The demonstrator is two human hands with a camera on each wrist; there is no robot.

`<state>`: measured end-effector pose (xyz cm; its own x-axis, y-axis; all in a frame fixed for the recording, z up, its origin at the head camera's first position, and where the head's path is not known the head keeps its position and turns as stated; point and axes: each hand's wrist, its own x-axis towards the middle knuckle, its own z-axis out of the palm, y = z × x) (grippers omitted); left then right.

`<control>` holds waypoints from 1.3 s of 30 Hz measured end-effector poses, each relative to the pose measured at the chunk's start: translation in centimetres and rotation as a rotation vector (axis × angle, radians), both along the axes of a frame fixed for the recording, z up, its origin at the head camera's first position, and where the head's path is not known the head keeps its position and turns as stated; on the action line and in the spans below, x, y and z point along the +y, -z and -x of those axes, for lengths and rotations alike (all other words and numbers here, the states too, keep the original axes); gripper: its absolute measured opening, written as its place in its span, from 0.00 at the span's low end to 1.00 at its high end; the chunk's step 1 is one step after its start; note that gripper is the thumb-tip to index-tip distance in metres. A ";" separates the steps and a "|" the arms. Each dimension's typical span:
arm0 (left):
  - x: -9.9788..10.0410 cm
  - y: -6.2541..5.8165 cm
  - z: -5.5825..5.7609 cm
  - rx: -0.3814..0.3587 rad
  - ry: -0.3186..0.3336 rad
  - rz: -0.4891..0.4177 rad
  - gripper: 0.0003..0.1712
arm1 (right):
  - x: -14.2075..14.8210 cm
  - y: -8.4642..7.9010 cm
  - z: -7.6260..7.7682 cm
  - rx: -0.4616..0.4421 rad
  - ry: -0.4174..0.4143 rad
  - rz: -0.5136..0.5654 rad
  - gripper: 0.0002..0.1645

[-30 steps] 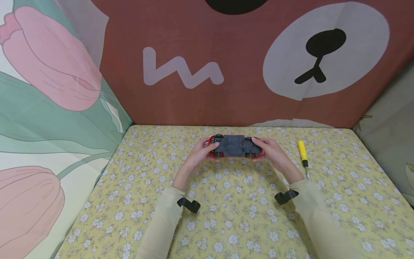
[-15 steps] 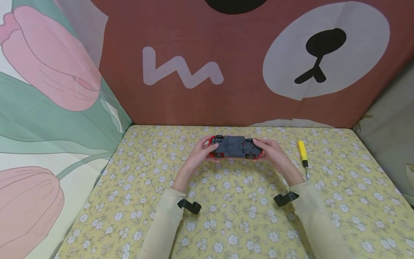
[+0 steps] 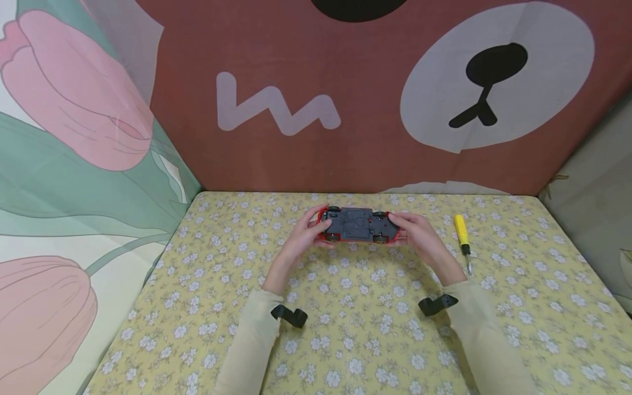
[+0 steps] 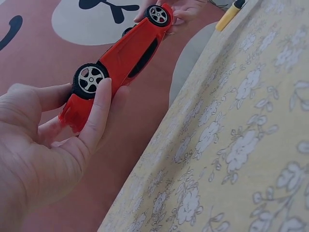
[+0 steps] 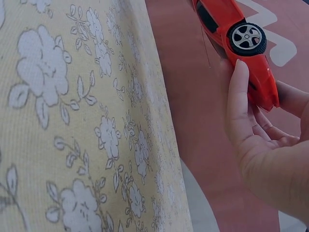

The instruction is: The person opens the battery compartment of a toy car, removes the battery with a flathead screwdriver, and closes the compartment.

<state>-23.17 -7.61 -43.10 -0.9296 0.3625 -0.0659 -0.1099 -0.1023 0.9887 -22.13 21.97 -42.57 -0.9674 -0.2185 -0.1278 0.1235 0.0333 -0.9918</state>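
Observation:
A red toy car (image 3: 357,224) is held up over the far part of the table, its dark grey underside with wheels turned toward the head camera. My left hand (image 3: 302,233) grips its left end, thumb on the underside and fingers beneath. At the other end my right hand (image 3: 417,233) pinches it the same way. In the left wrist view the red side of the car (image 4: 126,53) shows silver-spoked wheels, and a finger lies against the nearer wheel. The right wrist view shows the car's end (image 5: 256,79) between the right thumb and fingers.
A screwdriver (image 3: 462,233) with a yellow handle lies on the table to the right of my right hand. The flowered cloth (image 3: 355,329) covers the table. Behind it stands a reddish-brown backdrop (image 3: 276,159) with a cartoon print.
The right thumb has shifted slightly outward on the car's underside. Both hands keep their hold, and the car stays almost where it was.

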 end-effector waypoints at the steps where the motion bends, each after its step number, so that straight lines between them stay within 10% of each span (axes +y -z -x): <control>1: 0.0 0.0 0.0 0.004 0.002 0.000 0.32 | 0.0 0.0 0.0 0.001 -0.002 0.002 0.34; 39: -0.3 0.7 -0.3 0.004 0.032 -0.036 0.31 | 0.4 0.0 -0.3 -0.023 0.006 0.020 0.36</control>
<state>-22.91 -7.93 -43.83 -0.9177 0.3942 -0.0483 -0.1094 -0.1341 0.9849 -21.88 22.32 -42.58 -0.9655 -0.2155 -0.1459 0.1467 0.0124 -0.9891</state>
